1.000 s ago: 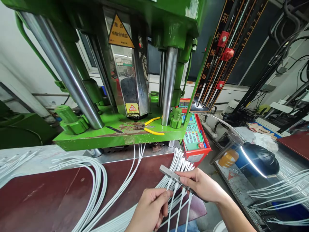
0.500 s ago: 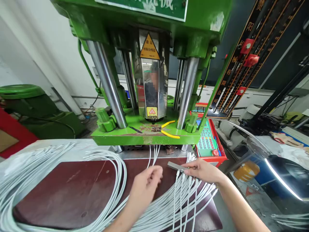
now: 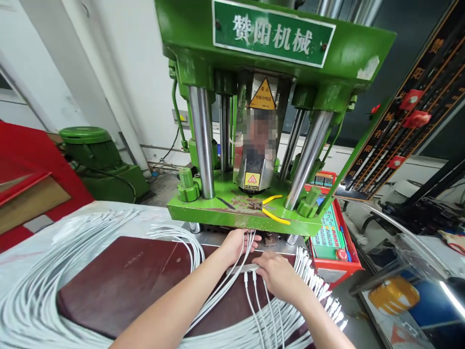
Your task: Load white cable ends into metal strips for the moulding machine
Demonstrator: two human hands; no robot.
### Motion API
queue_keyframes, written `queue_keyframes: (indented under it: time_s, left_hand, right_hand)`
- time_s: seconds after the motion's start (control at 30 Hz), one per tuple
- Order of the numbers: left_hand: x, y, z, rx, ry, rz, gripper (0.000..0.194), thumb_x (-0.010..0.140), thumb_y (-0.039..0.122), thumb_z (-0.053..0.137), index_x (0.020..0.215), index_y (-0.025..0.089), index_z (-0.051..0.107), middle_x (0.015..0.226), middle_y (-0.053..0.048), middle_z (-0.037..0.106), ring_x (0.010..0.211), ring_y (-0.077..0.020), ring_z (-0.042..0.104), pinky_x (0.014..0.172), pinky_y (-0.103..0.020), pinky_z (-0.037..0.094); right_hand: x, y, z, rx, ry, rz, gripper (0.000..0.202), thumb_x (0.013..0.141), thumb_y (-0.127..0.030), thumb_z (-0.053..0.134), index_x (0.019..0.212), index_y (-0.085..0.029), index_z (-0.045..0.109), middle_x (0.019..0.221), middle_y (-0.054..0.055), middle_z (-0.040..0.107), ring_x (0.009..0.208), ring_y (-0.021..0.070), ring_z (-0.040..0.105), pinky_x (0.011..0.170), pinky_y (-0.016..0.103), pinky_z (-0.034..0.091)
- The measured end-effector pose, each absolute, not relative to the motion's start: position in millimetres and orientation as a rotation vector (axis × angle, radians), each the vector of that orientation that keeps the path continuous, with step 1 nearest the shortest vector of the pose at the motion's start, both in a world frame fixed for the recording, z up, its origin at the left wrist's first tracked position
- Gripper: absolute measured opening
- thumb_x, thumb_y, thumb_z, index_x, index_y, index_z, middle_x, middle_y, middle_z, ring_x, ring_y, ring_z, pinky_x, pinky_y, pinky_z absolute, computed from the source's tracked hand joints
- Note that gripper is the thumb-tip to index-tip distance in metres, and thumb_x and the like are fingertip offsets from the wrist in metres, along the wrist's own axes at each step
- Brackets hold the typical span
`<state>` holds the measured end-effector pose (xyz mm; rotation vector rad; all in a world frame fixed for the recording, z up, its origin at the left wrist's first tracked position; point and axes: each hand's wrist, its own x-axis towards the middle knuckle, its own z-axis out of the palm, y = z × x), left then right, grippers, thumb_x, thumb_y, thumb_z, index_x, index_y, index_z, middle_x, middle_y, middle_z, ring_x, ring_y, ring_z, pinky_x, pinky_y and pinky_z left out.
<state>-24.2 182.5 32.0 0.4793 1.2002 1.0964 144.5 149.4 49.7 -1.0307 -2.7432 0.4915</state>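
Just below the front edge of the green press (image 3: 232, 215), my left hand (image 3: 232, 247) is around a few white cables (image 3: 248, 249). These come out from under the press and run down over its fingers. To the right and lower, my right hand (image 3: 279, 275) grips a flat metal bar (image 3: 236, 269) from above. Several white cables with connector ends (image 3: 255, 276) hang from the bar toward me. The bar's right end is hidden under my fingers.
Yellow-handled pliers (image 3: 271, 213) lie on the press plate. Coiled white cables (image 3: 32, 286) ring a dark red board (image 3: 145, 281); many connector ends (image 3: 319, 283) fan out on the right. A red-framed control panel (image 3: 329, 228) stands right of the press.
My left hand has moved forward to the press edge and taken the cables coming from under it. My right hand has moved left with the metal bar. The view has shifted left and up.
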Motion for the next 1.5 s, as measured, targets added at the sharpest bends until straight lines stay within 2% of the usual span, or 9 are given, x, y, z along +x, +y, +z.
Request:
queue_keyframes:
  time_s: [0.17, 0.37, 0.5, 0.7, 0.9, 1.03, 1.27, 1.4, 1.5]
  left_hand:
    - [-29.4, 186.3, 21.8, 0.501, 1.093, 1.068, 0.026, 0.094, 0.034, 0.045, 0.089, 0.012, 0.057, 0.061, 0.005, 0.053, 0.039, -0.0034, 0.038, 0.034, -0.016, 0.028]
    - [-28.9, 185.1, 17.5, 0.499, 1.042, 1.107, 0.023, 0.094, 0.031, 0.046, 0.085, 0.012, 0.056, 0.056, 0.008, 0.045, 0.035, -0.0018, 0.026, 0.031, -0.015, 0.019]
    - [-28.3, 184.7, 16.4, 0.499, 1.029, 1.142, 0.022, 0.094, 0.03, 0.047, 0.081, 0.013, 0.054, 0.055, 0.008, 0.045, 0.035, -0.0018, 0.026, 0.032, -0.015, 0.018]
    - [-28.8, 182.8, 18.3, 0.493, 1.021, 1.138, 0.02, 0.095, 0.022, 0.042, 0.08, 0.013, 0.053, 0.054, 0.008, 0.045, 0.034, -0.0017, 0.027, 0.031, -0.015, 0.017]
    - [-26.3, 183.4, 23.6, 0.459, 1.043, 1.13, 0.021, 0.095, 0.026, 0.044, 0.082, 0.013, 0.053, 0.054, 0.009, 0.042, 0.034, -0.0016, 0.026, 0.031, -0.015, 0.019]
    - [-25.5, 187.0, 24.0, 0.432, 1.057, 1.108, 0.023, 0.094, 0.03, 0.047, 0.082, 0.013, 0.054, 0.056, 0.008, 0.044, 0.036, -0.0017, 0.029, 0.031, -0.015, 0.02]
    - [-28.9, 184.2, 27.2, 0.442, 1.01, 1.115, 0.022, 0.095, 0.028, 0.043, 0.083, 0.013, 0.055, 0.053, 0.008, 0.045, 0.035, -0.0033, 0.033, 0.032, -0.016, 0.023]
    - [-31.7, 182.3, 31.5, 0.427, 0.969, 1.142, 0.022, 0.094, 0.022, 0.04, 0.083, 0.012, 0.056, 0.048, 0.006, 0.047, 0.032, -0.0048, 0.035, 0.032, -0.018, 0.021]
    - [-33.0, 181.6, 32.8, 0.409, 0.959, 1.167, 0.023, 0.093, 0.022, 0.039, 0.082, 0.01, 0.056, 0.044, 0.004, 0.049, 0.03, -0.0061, 0.035, 0.032, -0.018, 0.021]
  right_hand:
    - [138.5, 148.0, 40.0, -0.951, -2.786, 0.31, 0.018, 0.087, -0.007, 0.053, 0.095, -0.018, 0.065, 0.094, 0.005, 0.058, 0.091, 0.0209, 0.053, 0.082, 0.031, 0.044]
    - [142.0, 154.2, 36.2, -0.92, -2.652, 0.534, 0.028, 0.091, -0.015, 0.053, 0.117, -0.023, 0.06, 0.103, 0.005, 0.057, 0.098, 0.0206, 0.052, 0.09, 0.032, 0.043]
    - [160.6, 168.9, 34.0, -1.075, -2.464, 0.509, 0.03, 0.097, -0.023, 0.043, 0.125, -0.017, 0.053, 0.109, 0.009, 0.058, 0.103, 0.022, 0.054, 0.091, 0.034, 0.043]
    - [186.5, 180.1, 34.8, -1.496, -2.367, 0.314, 0.023, 0.098, -0.019, 0.036, 0.11, -0.012, 0.055, 0.104, 0.012, 0.064, 0.099, 0.0237, 0.06, 0.081, 0.031, 0.045]
    - [211.3, 168.7, 34.5, -1.729, -2.601, 0.036, 0.022, 0.098, -0.015, 0.033, 0.097, -0.017, 0.055, 0.086, 0.008, 0.068, 0.083, 0.0241, 0.066, 0.062, 0.028, 0.041]
    - [230.1, 161.4, 33.5, -1.953, -2.685, 0.055, 0.023, 0.099, -0.017, 0.03, 0.105, -0.017, 0.052, 0.076, 0.008, 0.069, 0.071, 0.0267, 0.068, 0.052, 0.028, 0.035]
    - [193.1, 178.7, 60.8, -1.746, -2.62, 0.084, 0.026, 0.099, -0.02, 0.035, 0.091, -0.018, 0.059, 0.09, 0.009, 0.069, 0.085, 0.0264, 0.066, 0.064, 0.031, 0.041]
    - [144.4, 218.7, 67.2, -1.57, -2.493, 0.141, 0.024, 0.099, -0.021, 0.039, 0.105, -0.017, 0.062, 0.104, 0.01, 0.066, 0.097, 0.0223, 0.061, 0.082, 0.033, 0.045]
    - [114.5, 250.5, 62.9, -1.543, -2.455, 0.186, 0.026, 0.095, -0.032, 0.052, 0.113, -0.015, 0.059, 0.114, 0.01, 0.06, 0.098, 0.0218, 0.059, 0.086, 0.04, 0.048]
